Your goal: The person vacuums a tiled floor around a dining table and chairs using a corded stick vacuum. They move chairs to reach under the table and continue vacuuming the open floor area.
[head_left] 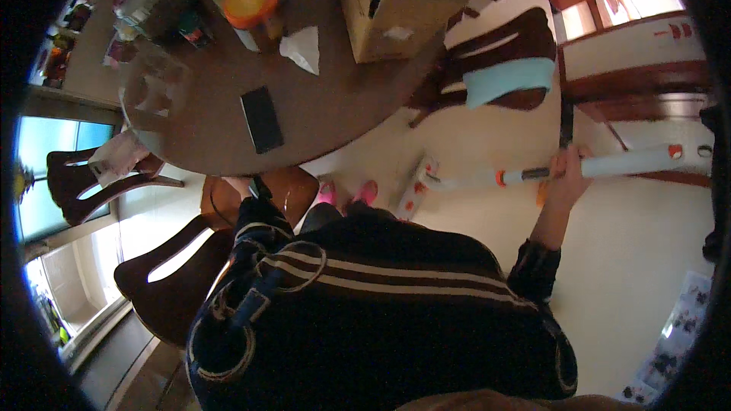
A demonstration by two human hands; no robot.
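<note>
My right hand (569, 175) is wrapped round the tube of a white stick vacuum cleaner (476, 180), held off to my right. Red-orange and black parts show along the tube. Its flat floor head (416, 189), white with red marks, rests on the pale floor to the right of my feet. My left hand (239, 186), with a dark band at the wrist, is low by the table's near edge, over the seat of a brown wooden chair (297, 186). Its fingers are mostly hidden, so I cannot tell whether it grips the chair.
A round brown table (335, 114) carries a dark phone (262, 119), a crumpled tissue (303, 50), an orange-lidded jar (253, 15) and a cardboard box (403, 27). Another chair (502, 46) with a light blue cloth (509, 82) stands right; a third chair (72, 183) is left.
</note>
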